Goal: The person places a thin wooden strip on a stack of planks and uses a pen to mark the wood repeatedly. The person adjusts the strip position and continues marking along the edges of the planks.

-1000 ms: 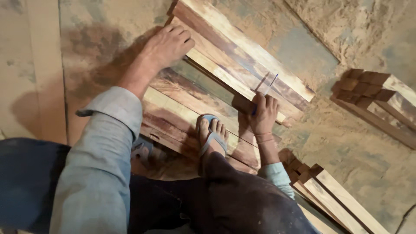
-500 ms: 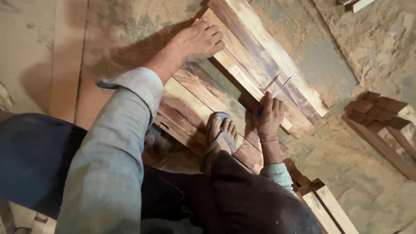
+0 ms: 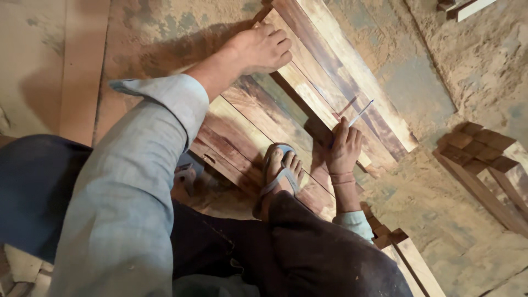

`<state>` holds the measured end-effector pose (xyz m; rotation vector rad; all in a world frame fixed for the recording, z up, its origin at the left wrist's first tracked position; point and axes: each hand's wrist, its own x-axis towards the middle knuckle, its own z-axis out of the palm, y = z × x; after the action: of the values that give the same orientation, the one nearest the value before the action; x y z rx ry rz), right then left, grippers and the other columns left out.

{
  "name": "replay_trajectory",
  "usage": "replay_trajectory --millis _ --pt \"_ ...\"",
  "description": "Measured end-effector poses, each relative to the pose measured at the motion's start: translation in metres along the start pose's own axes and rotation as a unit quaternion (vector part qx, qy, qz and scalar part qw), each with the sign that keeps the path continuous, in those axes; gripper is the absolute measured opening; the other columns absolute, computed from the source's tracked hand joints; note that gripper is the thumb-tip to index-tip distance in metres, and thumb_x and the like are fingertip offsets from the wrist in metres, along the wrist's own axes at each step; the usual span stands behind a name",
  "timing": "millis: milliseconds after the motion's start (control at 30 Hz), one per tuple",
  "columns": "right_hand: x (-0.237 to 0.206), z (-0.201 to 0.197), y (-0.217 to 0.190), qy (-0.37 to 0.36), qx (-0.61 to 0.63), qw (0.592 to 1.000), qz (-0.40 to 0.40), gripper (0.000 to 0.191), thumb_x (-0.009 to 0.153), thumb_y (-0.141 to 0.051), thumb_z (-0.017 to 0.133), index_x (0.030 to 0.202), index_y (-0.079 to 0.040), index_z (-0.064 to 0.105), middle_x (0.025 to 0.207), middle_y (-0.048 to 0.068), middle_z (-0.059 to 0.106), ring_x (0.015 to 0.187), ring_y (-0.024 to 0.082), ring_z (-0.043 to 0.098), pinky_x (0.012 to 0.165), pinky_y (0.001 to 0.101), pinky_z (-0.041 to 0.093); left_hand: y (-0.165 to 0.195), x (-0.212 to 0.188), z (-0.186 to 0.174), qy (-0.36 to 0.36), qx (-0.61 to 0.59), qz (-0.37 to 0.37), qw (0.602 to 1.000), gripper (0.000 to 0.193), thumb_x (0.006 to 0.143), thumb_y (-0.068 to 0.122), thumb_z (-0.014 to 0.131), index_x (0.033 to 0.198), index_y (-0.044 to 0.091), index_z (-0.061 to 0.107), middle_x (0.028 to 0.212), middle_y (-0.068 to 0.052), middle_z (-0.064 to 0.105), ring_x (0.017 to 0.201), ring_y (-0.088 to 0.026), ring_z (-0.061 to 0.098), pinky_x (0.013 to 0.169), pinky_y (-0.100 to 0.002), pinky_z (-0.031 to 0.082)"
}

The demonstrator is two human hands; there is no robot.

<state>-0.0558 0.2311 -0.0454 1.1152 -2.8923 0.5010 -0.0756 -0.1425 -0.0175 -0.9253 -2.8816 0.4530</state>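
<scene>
Our left hand [image 3: 263, 49] presses flat, fingers together, on the wooden planks [image 3: 258, 118]; our right hand [image 3: 344, 147] pinches a thin pencil [image 3: 360, 116] against the same planks beside our sandalled foot [image 3: 280, 176]

A row of long wooden planks [image 3: 308, 104] lies flat on the sawdust-covered floor, side by side with edges touching, running diagonally away from the sandalled foot [image 3: 279, 175], which stands on their near end. Their faces are rough, streaked dark brown and pale yellow. A thin, pale pencil [image 3: 355, 118] slants up just beyond the foot, its lower end gripped above the planks, its tip pointing away from it
</scene>
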Motion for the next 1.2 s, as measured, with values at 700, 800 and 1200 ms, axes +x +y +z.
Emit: replay_trajectory --millis 700,800,1200 --pt "0.011 -0.003 0.001 0.006 0.026 0.997 0.069 0.064 0.079 -0.022 0.085 0.134 -0.001 0.061 0.102 0.018 0.060 0.097 0.038 0.056 0.086 0.0480 0.048 0.006 0.010 0.013 -0.081 -0.047 0.003 0.996 0.024 0.092 0.021 0.060 0.113 0.010 0.062 0.106 -0.007 0.060 0.104 -0.024 0.058 0.090 -0.038 0.049" --pt "0.012 -0.002 0.004 0.000 0.036 0.996 0.084 0.060 0.080 -0.021 0.086 0.131 -0.002 0.062 0.102 0.017 0.060 0.097 0.037 0.057 0.086 0.0468 0.049 0.005 0.011 0.013 -0.100 -0.047 0.010 0.994 0.024 0.091 0.021 0.060 0.112 0.010 0.062 0.107 -0.007 0.060 0.104 -0.023 0.058 0.091 -0.038 0.049" --pt "0.019 -0.006 0.018 -0.028 0.052 0.997 0.050 0.053 0.080 -0.018 0.084 0.126 -0.001 0.063 0.100 0.017 0.061 0.092 0.035 0.058 0.080 0.0457 0.050 0.003 0.015 0.013 -0.130 -0.041 0.020 0.990 0.018 0.088 0.016 0.066 0.104 0.008 0.062 0.101 -0.006 0.059 0.096 -0.020 0.057 0.085 -0.034 0.049"
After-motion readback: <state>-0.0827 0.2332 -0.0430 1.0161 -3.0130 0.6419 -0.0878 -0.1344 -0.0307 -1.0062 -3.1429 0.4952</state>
